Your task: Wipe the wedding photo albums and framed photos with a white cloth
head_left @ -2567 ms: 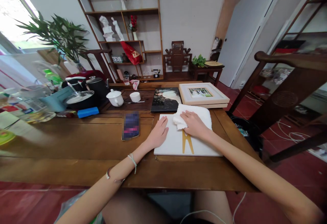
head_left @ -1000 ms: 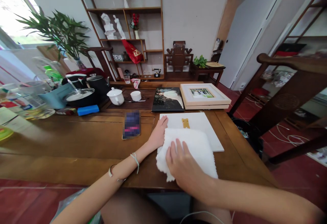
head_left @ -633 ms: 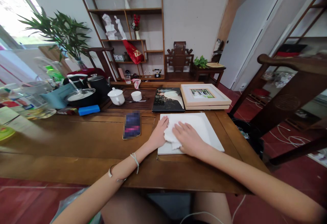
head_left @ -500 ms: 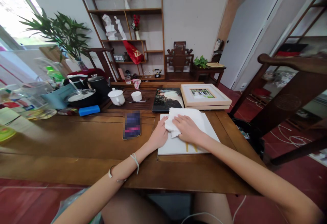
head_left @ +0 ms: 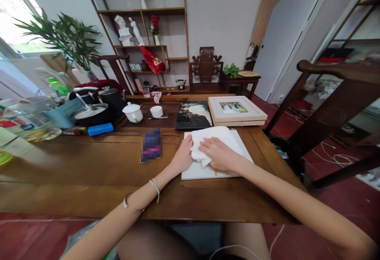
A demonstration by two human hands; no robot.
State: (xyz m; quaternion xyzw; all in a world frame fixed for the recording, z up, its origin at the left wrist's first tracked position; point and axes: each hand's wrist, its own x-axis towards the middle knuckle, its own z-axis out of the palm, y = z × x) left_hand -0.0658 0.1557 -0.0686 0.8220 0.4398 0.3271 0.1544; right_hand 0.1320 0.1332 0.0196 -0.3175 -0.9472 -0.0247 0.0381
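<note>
A white cloth (head_left: 221, 134), crumpled and thick, lies over a flat white board (head_left: 242, 145) near the table's right end. My right hand (head_left: 218, 153) presses down on the cloth, its fingers bent over the fabric. At the board's left edge, my left hand (head_left: 182, 157) grips the side, with fingertips beside the cloth. Yellowish strips show on the board below my right wrist; the cloth and hands hide much of its surface.
Behind the board lie a dark photo panel (head_left: 194, 114) and a pale framed picture (head_left: 237, 111). A phone-like pixelated item (head_left: 151, 146) is to the left. Farther back are a white lidded cup (head_left: 132, 112), small bowl (head_left: 156, 111), blue block (head_left: 100, 129) and black kettle (head_left: 111, 101).
My right hand and the cloth have shifted slightly down the board, covering more of the yellowish strips. My left hand stays at the board's edge. The whole view has moved a little.
</note>
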